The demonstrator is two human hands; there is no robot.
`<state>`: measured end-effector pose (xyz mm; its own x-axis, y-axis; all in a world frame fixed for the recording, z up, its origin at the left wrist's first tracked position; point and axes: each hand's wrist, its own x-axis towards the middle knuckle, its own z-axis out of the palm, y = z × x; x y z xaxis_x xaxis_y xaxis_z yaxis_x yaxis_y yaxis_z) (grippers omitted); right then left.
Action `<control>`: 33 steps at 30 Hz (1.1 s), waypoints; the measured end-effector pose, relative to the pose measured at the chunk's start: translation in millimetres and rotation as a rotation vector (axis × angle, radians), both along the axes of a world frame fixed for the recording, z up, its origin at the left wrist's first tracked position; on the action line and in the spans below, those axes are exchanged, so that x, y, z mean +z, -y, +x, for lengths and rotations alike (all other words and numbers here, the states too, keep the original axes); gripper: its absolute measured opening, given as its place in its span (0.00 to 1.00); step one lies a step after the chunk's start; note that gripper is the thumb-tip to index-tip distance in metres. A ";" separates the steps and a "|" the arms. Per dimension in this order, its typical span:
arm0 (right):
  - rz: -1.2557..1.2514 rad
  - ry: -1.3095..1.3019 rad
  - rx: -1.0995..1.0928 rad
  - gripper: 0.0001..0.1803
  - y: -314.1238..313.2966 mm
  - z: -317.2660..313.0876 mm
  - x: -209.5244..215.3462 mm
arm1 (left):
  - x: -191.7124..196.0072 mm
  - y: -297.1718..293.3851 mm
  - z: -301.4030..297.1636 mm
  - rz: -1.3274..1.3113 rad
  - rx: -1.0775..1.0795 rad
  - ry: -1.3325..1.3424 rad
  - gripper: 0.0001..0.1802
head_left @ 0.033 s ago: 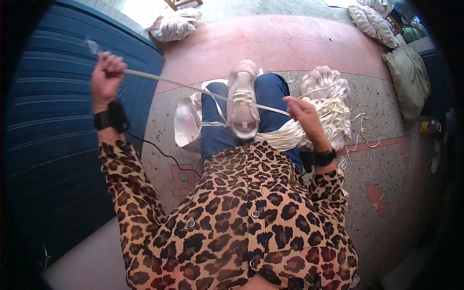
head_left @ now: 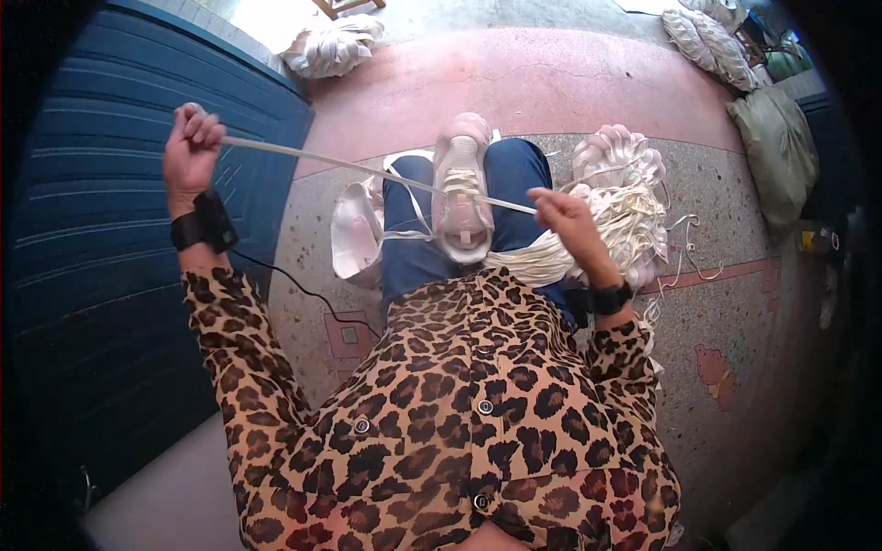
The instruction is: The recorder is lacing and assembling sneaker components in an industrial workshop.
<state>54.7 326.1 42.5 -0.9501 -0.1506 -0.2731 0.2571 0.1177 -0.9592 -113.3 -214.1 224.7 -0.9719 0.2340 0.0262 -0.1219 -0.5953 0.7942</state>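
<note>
A pale pink and white shoe upper point(head_left: 464, 170) rests on my thighs, its lacing partly threaded. A cream shoelace point(head_left: 322, 159) runs across it, stretched nearly straight between my hands. Raised at the far left by the blue panelled door, my left hand point(head_left: 193, 147) is closed round one end. My right hand point(head_left: 570, 220), to the right of the shoe upper, pinches the other side of the lace. Another loop of lace hangs left of the shoe upper. Beside my right leg lies a thick bundle of cream laces point(head_left: 625, 220), partly hidden by my right forearm.
Another pale shoe upper point(head_left: 356, 234) lies left of my legs. Stacked pink uppers point(head_left: 620, 156) sit beyond the lace bundle. The blue door point(head_left: 138, 165) stands close on the left. Tied white bundles point(head_left: 335, 46) and a large sack point(head_left: 776, 156) are farther off. A black cable hangs from my left wrist.
My left hand has shifted slightly left and nearer. My right hand has slid a little to the left, and the lace between them stays taut.
</note>
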 end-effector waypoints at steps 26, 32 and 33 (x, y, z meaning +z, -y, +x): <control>0.988 -0.527 0.433 0.03 88.5 -55.2 -60.5 | -197.6 -272.1 112.3 -1.953 -0.333 -0.482 0.13; 1.016 -0.705 0.463 0.04 92.0 -58.3 -52.4 | -206.1 -265.9 125.6 -1.872 -0.159 -0.421 0.14; 1.029 -0.690 0.480 0.04 95.2 -59.3 -47.8 | -208.4 -265.3 127.3 -1.866 -0.141 -0.405 0.14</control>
<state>-4.6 230.9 -5.3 -0.8501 -0.5242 0.0499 -0.5140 0.8055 -0.2950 14.0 51.1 16.3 -0.9473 0.2937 -0.1282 0.2433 0.9194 0.3091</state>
